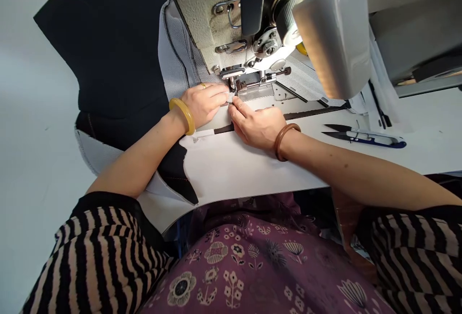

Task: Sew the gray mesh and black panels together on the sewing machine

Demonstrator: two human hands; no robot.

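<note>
Left hand (205, 104) and right hand (257, 124) at center of frame, fingertips pressing grey mesh fabric (230, 97) beneath sewing machine (231, 39), black cloth (108, 54) at upper left, thread snips (364, 137) at right.

White table (224, 169), dark fabric (115, 49), thread snips (364, 137)

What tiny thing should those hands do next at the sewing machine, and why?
Probably ease the edge of the pale mesh fabric slightly toward the presser foot, keeping fingertips clear of it. The left hand and right hand meet at that edge, right in front of the foot, so a small, careful nudge seems wiser than a big push.
</note>
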